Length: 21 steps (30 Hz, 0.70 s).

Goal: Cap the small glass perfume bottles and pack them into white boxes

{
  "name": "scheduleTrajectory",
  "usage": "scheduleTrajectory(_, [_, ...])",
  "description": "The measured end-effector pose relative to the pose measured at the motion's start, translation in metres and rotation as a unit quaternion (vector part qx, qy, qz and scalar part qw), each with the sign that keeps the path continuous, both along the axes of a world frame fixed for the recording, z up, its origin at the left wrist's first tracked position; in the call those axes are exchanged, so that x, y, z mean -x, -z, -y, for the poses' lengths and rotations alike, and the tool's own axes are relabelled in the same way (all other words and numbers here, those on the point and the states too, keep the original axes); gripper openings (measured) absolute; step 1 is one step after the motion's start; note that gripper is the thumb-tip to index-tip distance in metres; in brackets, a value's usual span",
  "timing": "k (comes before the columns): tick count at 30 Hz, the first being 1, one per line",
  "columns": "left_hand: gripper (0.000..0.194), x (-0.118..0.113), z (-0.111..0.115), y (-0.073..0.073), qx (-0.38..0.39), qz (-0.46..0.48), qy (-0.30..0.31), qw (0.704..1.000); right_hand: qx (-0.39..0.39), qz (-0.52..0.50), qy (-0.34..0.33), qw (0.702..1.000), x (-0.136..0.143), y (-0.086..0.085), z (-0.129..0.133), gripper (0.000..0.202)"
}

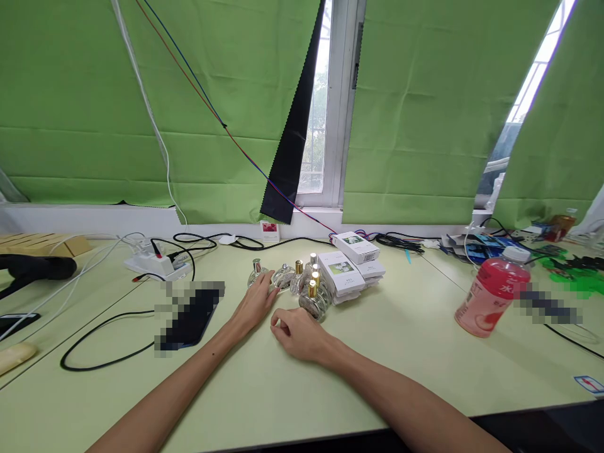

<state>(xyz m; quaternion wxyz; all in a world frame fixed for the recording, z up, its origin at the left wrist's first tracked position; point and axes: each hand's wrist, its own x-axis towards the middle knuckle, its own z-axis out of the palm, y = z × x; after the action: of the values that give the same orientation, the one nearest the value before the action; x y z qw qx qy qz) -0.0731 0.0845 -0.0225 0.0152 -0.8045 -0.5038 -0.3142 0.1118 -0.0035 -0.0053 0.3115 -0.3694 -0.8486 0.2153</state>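
Several small round glass bottles with gold or silver caps stand close together at the middle of the table; one gold-capped bottle (pixel 313 304) is nearest me. My left hand (pixel 259 294) reaches to the left end of this group, its fingers apart beside a silver-capped bottle (pixel 257 269). Just in front of the bottles rests my right hand (pixel 298 332), its fingers curled with thumb and forefinger close together; whether anything small is between them cannot be made out. White boxes with a green picture (pixel 340 267) are piled right of the bottles.
A pink drink bottle (pixel 491 296) stands at the right. Left of my arms lie a dark phone (pixel 193 318), a looped black cable and a white power strip (pixel 158 263). Cables run along the back edge under green curtains.
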Motion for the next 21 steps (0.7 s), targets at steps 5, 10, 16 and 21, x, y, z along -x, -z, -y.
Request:
scheduleTrajectory(5, [0.038,-0.004,0.003,-0.003,0.006,0.002,-0.014,1.0,-0.006,0.003,0.001,1.0,0.0,0.002,-0.001,0.009])
scheduleTrajectory(10, [0.03,-0.009,0.009,-0.007,0.018,0.01,-0.045,0.999,-0.005,0.01,0.006,1.0,0.0,0.002,-0.001,0.01])
scheduleTrajectory(16, [0.025,-0.015,0.017,-0.015,0.025,0.015,-0.059,0.998,-0.007,0.014,0.009,1.0,0.0,-0.001,0.0,0.01])
scheduleTrajectory(21, [0.022,-0.019,0.031,-0.028,0.054,0.008,-0.092,0.994,0.001,0.015,0.016,1.0,-0.002,-0.002,0.001,0.01])
